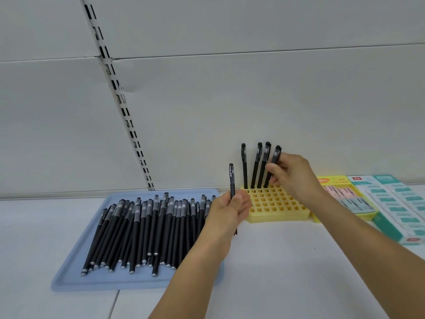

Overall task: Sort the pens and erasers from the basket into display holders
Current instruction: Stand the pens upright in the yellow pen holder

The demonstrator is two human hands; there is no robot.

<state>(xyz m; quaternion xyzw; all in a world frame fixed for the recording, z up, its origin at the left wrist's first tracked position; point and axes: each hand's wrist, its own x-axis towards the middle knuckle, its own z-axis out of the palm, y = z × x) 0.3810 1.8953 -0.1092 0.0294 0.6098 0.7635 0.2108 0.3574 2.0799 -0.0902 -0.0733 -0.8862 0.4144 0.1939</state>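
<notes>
Black pens [147, 231] lie heaped on a blue tray [69, 279], caps toward twelve o'clock. At three o'clock from it the yellow holder [276, 208] has four standing in its back row. Right hand [289, 173] pinches the fourth, likely seating it. Left hand [230, 208] grips another pen [231, 178] upright, ready for the next hole. Eraser boxes [391, 203] sit further at three o'clock on the bench [276, 272].

Black pens [147, 229] lay on a pale blue tray [69, 279]; the gridded holder [276, 203] was yellow, beside teal-and-white boxes [395, 203], against a white wall [230, 88].
</notes>
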